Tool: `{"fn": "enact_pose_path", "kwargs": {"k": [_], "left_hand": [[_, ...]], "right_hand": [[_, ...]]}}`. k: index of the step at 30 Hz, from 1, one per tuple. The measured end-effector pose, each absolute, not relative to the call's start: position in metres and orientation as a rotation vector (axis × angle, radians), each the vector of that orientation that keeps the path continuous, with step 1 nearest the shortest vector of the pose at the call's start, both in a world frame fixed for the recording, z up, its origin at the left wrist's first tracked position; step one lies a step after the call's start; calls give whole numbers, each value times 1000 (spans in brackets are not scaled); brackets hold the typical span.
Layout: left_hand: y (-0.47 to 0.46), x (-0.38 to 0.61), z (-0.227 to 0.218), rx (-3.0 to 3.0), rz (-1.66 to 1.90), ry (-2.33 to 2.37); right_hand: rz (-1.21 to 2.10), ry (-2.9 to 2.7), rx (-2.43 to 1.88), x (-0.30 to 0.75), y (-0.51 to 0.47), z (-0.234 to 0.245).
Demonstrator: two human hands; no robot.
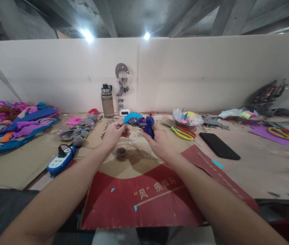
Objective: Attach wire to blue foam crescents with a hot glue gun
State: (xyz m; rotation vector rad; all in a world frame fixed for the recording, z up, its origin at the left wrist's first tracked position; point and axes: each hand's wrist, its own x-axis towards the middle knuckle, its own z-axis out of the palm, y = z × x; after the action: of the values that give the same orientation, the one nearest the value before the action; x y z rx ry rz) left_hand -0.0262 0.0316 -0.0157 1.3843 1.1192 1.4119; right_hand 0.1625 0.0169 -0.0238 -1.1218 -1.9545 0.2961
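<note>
- Right hand (159,140) grips the glue gun (149,126) above the cardboard (113,209), fingers wrapped round its handle!
- Left hand (116,133), also above the cardboard: fingers pressed together, on what I can't tell.

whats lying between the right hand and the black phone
In the head view, scissors with yellow and red handles lie on the table between the right hand and the black phone.

Bottle (107,104), phone (220,145), probably a clock (124,112)
</note>
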Motion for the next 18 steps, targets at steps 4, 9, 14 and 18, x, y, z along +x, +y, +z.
{"fn": "enact_pose_path", "kwargs": {"k": [4, 9, 14, 18], "left_hand": [[33, -29, -15, 1385, 1432, 1120], [35, -30, -14, 1394, 1450, 1124], [37, -31, -17, 1359, 1463, 1094], [38, -35, -17, 1300, 1511, 1056]], "right_hand": [[301, -1950, -1133, 163, 19, -26], [301, -1946, -1157, 164, 21, -28], [317, -1939, -1151, 164, 21, -27], [333, -1925, -1153, 165, 23, -27]]}}
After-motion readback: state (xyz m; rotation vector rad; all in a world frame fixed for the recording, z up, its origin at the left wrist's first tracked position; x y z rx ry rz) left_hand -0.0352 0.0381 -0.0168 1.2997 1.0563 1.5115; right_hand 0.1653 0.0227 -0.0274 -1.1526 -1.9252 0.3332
